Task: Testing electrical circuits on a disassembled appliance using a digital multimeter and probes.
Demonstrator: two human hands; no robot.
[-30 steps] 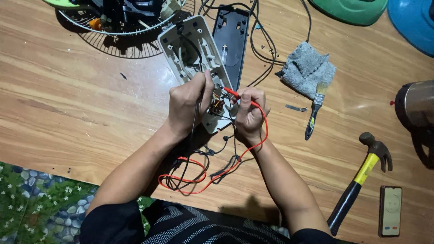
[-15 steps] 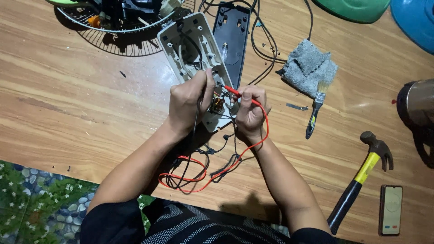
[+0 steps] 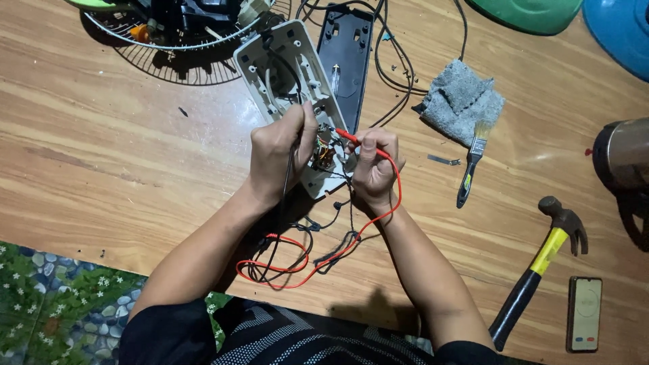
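Over the grey housing point(image 3: 287, 71) — angled up-left — both hands' probes point(image 3: 348, 137) meet.

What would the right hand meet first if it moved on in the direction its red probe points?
Probably the wiring inside the white casing; the right hand aims the red probe up-left at it. Depth is unclear.

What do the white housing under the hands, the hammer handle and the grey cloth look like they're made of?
White housing: looks like moulded plastic, matt off-white, with ribs and screw posts inside. Hammer: dark, dull head that looks like metal; handle yellow above and black below, likely a rubbery or plastic grip, though the look leaves it open. Grey cloth: fuzzy, crumpled fabric, probably a towel-like rag.
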